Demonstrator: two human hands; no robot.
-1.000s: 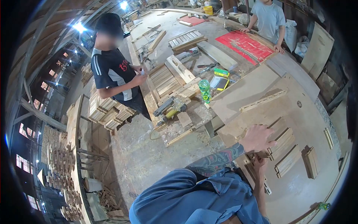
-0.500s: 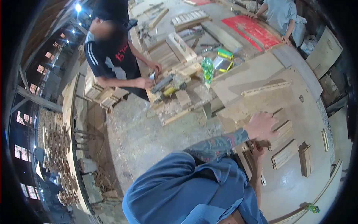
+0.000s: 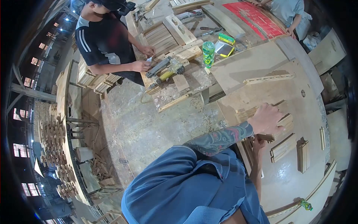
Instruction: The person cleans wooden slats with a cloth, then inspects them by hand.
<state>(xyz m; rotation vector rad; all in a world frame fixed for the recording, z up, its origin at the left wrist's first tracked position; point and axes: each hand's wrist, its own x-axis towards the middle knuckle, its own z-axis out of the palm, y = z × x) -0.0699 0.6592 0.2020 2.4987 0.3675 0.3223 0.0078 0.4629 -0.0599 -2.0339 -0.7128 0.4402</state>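
My left hand (image 3: 265, 119), at the end of a tattooed forearm, reaches over the board-topped table with fingers apart and bent, its fingertips beside short grooved wood pieces (image 3: 286, 123). Just below it my right hand (image 3: 258, 145) is closed round a short brown wood piece (image 3: 266, 137), partly hidden under the left hand. Longer wood strips (image 3: 246, 153) lie left of the right wrist. Another grooved piece (image 3: 282, 148) and a small upright-looking stack (image 3: 303, 156) rest to the right.
A co-worker (image 3: 108, 41) stands at the upper left beside a bench with a yellow-and-grey tool (image 3: 171, 71). Green bottle (image 3: 208, 54) and green-yellow box (image 3: 225, 45) sit behind. A long strip (image 3: 268, 78) crosses the board. Another person (image 3: 287, 15) is at the upper right.
The view has shifted slightly. My left hand's fingers are more bent and sit nearer the grooved pieces; my right hand still grips the brown piece. The co-worker's head has come up.
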